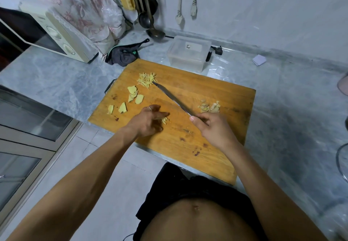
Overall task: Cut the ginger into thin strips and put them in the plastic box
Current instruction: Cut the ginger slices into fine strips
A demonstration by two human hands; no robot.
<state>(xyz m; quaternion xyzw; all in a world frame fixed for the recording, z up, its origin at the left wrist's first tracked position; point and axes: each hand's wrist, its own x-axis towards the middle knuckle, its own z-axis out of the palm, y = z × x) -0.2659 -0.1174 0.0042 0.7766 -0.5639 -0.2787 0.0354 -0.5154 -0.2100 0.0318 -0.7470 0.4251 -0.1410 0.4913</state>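
Ginger cutting partway done
Right hand (211, 127) is gripping long steel knife (173, 99); left hand (150, 120) is pinching fresh pale strips (165, 120); 1 strip pile (146, 79) is waiting, yellow ginger slices (131, 97) uncut, lidded clear plastic box (188, 52) unfilled.

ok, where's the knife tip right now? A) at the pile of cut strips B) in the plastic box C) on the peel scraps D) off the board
A: the knife, held by the right hand, lies across the board with its tip at the edge of the strips.
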